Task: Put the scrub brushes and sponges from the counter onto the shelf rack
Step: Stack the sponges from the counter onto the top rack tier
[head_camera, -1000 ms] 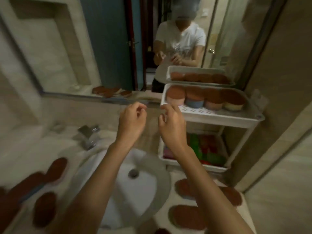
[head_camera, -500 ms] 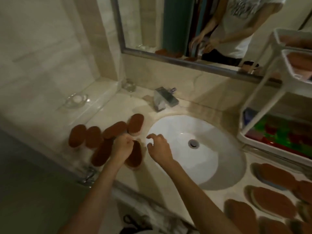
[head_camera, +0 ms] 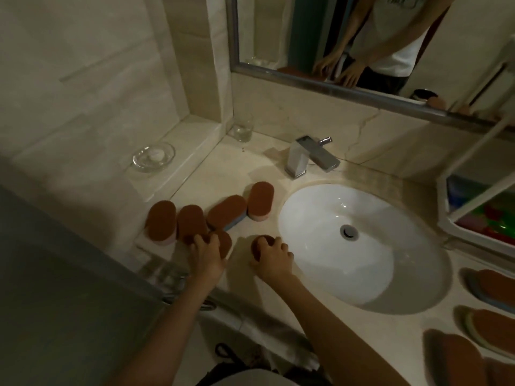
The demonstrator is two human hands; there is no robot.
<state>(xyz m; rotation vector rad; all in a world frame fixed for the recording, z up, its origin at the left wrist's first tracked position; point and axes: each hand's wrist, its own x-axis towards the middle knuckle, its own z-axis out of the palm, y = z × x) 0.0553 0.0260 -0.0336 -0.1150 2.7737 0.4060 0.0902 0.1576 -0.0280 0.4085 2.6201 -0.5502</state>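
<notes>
Several brown oval sponges lie on the counter left of the sink. My left hand (head_camera: pixel 206 254) grips one brown sponge (head_camera: pixel 224 242) at the front of that group. Over a second brown sponge (head_camera: pixel 260 244) beside the basin, my right hand (head_camera: pixel 274 260) has closed its fingers. Four others stay untouched: a pink-based sponge (head_camera: pixel 161 222), one beside it (head_camera: pixel 191 222), a blue-based sponge (head_camera: pixel 227 211) and a pink-based sponge (head_camera: pixel 260 201) nearest the tap. More brown sponges (head_camera: pixel 492 285) lie right of the sink. The white shelf rack (head_camera: pixel 451 227) stands at the right edge.
A white sink (head_camera: pixel 359 246) with a chrome tap (head_camera: pixel 309 157) fills the counter's middle. A glass tumbler (head_camera: pixel 243 129) and a glass soap dish (head_camera: pixel 153 156) sit at the back left. The mirror (head_camera: pixel 362 37) reflects a person's arms. The rack's lower tray holds coloured items (head_camera: pixel 490 215).
The view swung from the rack down to the counter's left side. Both hands came down from in front of the rack and each closed on a brown sponge.
</notes>
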